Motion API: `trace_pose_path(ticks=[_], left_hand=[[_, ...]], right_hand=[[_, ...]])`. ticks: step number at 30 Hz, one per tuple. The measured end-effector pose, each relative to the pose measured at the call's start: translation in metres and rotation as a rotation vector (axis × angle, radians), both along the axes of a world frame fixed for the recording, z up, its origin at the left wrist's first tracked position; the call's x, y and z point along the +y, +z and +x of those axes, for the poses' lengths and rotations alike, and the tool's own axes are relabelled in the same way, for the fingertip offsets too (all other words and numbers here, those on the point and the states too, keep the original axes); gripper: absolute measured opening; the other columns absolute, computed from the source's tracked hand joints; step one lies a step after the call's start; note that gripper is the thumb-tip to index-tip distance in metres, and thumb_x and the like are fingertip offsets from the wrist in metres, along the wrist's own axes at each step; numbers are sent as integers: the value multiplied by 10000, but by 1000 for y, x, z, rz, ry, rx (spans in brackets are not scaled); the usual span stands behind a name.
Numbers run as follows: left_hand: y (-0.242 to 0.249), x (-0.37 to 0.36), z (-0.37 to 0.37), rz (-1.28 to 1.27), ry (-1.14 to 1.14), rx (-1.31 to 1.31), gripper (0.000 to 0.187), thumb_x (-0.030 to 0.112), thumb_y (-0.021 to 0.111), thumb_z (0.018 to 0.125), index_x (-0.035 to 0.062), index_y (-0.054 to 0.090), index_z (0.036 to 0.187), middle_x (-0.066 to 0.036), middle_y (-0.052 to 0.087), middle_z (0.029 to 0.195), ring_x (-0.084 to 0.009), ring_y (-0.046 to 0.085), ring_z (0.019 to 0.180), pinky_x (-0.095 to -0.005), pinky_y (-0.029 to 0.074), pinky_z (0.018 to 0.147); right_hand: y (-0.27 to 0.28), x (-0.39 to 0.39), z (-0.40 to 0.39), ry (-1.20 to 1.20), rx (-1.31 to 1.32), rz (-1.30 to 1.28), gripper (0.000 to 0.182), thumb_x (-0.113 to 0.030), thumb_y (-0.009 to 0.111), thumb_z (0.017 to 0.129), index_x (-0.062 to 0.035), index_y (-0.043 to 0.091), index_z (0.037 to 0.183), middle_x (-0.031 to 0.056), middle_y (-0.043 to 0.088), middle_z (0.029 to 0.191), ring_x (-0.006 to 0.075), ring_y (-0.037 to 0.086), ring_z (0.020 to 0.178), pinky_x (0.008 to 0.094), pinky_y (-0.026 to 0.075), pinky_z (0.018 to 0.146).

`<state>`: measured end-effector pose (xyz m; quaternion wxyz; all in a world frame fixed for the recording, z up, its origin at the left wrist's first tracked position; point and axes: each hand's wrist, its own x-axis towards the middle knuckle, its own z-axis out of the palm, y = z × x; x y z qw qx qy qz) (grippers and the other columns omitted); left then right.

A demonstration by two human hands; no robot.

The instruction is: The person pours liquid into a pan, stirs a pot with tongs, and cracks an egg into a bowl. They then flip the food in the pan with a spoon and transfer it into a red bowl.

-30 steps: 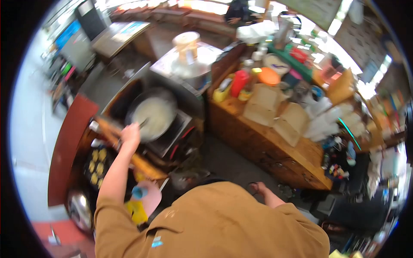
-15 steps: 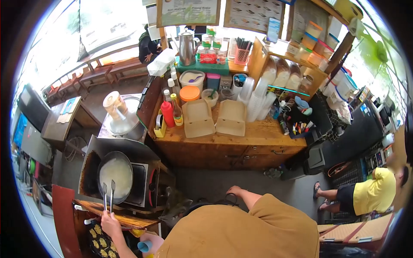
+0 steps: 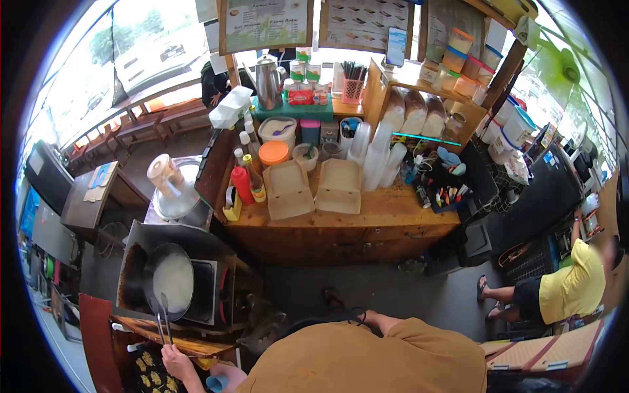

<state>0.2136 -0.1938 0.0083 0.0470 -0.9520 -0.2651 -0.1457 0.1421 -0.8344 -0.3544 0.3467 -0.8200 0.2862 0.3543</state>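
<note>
My left hand point(image 3: 174, 361) is closed around metal tongs point(image 3: 165, 321), whose tips come together over the near part of a dark frying pan point(image 3: 150, 267). Pale, whitish liquid or oil point(image 3: 174, 280) fills the pan's bottom. The pan sits on a stove point(image 3: 206, 291) behind a metal splash guard point(image 3: 147, 229). Below my left hand, a black tray point(image 3: 141, 380) holds several yellowish-brown fried pieces point(image 3: 155, 378). At the front of my body is my right hand point(image 3: 369, 318), close to a thin dark loop; its fingers are too hidden to make out.
Two open cardboard boxes point(image 3: 288, 190) stand on the wooden counter point(image 3: 406, 213) ahead, near a red sauce bottle point(image 3: 242, 185) and stacked plastic cups point(image 3: 377, 160). A large pot point(image 3: 180, 206) is beyond the stove. At the right, a person in a yellow shirt point(image 3: 573, 285) reaches toward a shelf.
The tongs' tips have come from apart to together. My right hand has drawn in toward my body. The view has shifted, and the person at the right has stretched out an arm.
</note>
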Motion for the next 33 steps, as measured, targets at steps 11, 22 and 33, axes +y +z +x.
trace_pose_path(ticks=[11,22,33], left_hand=[[-2,-61,10,72,198,149,181,200,527,1008,32,579,1047,-179,649,1023,-400,636,954,-519,494,757],[0,-94,16,-69,424,156,425,363,348,1078,87,656,1177,-147,682,1183,-367,653,1022,-496,537,828],[-23,-72,20,-129,299,-41,204,194,493,1022,31,597,1086,-183,654,1096,-407,625,1010,-516,487,808]], right_hand=[[36,-142,180,62,-176,34,445,-446,638,876,-77,753,1097,152,745,1082,337,706,1016,434,543,860],[-8,-207,176,100,26,30,450,-441,661,895,-28,753,1048,150,744,953,277,710,813,433,562,742],[-13,-161,224,227,100,190,433,-430,683,859,-7,735,936,143,705,847,257,654,705,435,520,631]])
